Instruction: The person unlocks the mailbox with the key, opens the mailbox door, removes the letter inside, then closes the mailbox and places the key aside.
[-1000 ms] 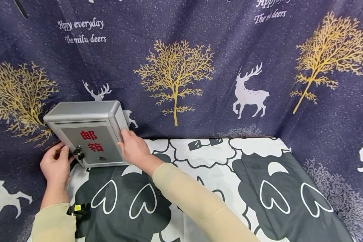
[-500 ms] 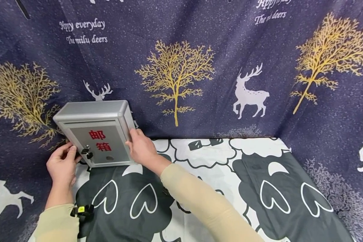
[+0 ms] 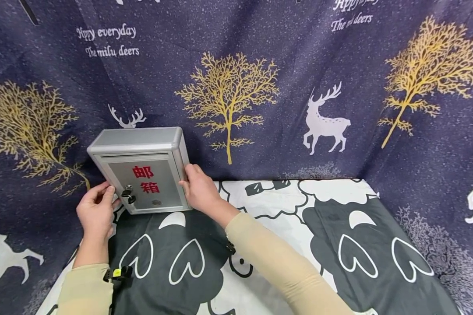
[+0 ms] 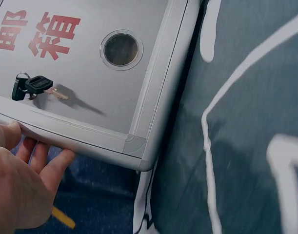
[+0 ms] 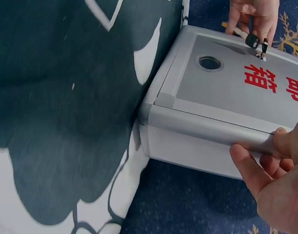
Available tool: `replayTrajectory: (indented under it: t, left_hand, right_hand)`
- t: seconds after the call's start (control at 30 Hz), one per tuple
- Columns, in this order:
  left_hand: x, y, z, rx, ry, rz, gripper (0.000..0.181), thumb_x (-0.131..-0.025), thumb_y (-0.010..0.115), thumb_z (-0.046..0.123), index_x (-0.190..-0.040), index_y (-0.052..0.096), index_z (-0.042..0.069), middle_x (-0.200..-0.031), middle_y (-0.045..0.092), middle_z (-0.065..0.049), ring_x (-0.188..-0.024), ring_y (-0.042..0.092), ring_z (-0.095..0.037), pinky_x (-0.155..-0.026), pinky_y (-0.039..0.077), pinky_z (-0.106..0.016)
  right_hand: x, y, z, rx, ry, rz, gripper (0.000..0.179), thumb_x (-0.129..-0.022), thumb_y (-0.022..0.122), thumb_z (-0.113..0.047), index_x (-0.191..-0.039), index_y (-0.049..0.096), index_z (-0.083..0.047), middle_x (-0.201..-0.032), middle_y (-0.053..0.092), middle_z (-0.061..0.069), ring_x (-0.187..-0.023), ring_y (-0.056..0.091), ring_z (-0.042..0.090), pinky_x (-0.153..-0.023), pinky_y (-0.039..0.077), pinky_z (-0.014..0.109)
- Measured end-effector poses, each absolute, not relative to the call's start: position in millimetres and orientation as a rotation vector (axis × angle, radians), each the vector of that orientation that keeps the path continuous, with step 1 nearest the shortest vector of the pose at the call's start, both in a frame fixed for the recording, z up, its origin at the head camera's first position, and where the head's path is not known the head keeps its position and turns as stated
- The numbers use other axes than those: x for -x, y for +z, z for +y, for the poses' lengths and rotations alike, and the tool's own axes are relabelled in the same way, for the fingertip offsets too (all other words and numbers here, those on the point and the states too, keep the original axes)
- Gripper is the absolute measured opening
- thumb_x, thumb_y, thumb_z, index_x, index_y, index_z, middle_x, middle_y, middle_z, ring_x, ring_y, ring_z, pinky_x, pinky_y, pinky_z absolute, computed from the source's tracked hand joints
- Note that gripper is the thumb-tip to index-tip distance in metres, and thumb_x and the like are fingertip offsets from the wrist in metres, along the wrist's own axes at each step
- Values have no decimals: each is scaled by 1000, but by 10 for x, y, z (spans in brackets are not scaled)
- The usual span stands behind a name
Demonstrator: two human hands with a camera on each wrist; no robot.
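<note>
head view: i had one silver box (image 3: 143, 180) standing on the patterned cloth (image 3: 169, 284), directly between the left hand (image 3: 96, 212) and right hand (image 3: 202, 188), neither nearer since both touched it; long axis i couldn't tell. left wrist: thumb and fingers pinched its side edge, near two black-headed keys (image 4: 37, 85). right wrist: thumb and fingers gripped the opposite edge, one round window (image 5: 209, 63) showing.

Draped booth-like space, room type unclear: deer-and-tree curtain (image 3: 240, 30) around sides, cartoon-print cloth (image 3: 280, 218) below.
</note>
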State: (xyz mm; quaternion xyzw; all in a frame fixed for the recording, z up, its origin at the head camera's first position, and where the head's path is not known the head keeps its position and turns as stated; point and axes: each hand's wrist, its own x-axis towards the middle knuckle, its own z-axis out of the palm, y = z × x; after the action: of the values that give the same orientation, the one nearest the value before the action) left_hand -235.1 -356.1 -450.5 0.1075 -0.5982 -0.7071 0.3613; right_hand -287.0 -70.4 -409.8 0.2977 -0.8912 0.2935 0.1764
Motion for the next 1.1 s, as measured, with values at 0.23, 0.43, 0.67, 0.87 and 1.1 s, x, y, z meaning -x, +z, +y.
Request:
replayTrajectory:
  t: [0.23,0.43,0.67,0.87,1.1]
  left_hand:
    - [2368,-4526,-3359,-235,-1834,-1524,27,-102,75,-7,-129,76,-12,-92,68,0,-82,69,-10,-64,64,-20]
    - [2394,-4502,-3168,-211,-1796,-1580,26,-102,76,-5,-127,76,-13,-90,71,4,-80,70,-8,-65,63,-19]
    - [2421,-4502,-2894,-177,-1801,-1633,24,-104,74,-4,-127,75,-13,-93,73,5,-81,69,-7,-70,64,-19]
    - [2429,-4498,-2699,-148,-1782,-1667,27,-106,73,-1,-130,74,-14,-96,73,6,-83,69,-8,-72,64,-19]
    - [2393,-4498,-2480,-149,-1783,-1687,26,-106,73,-1,-129,74,-14,-96,73,8,-85,68,-8,-75,65,-20]
  right_hand:
    - [2855,-4092,-465,-875,853,-2506,21,-114,66,-24,-114,53,-8,-111,58,8,-88,64,26,-78,59,42]
    - [2869,-4127,-236,-879,871,-2448,21,-113,68,-20,-109,52,-7,-104,54,8,-86,59,24,-76,56,42]
    - [2849,-4118,78,-854,881,-2453,24,-112,70,-20,-104,51,-8,-100,52,6,-82,54,22,-73,53,41]
    - [2794,-4090,302,-877,902,-2410,24,-110,72,-17,-102,52,-7,-96,51,6,-80,54,21,-71,51,40]
    - [2729,-4096,545,-865,906,-2415,24,-110,72,-17,-102,51,-8,-95,50,5,-81,56,20,-71,52,38]
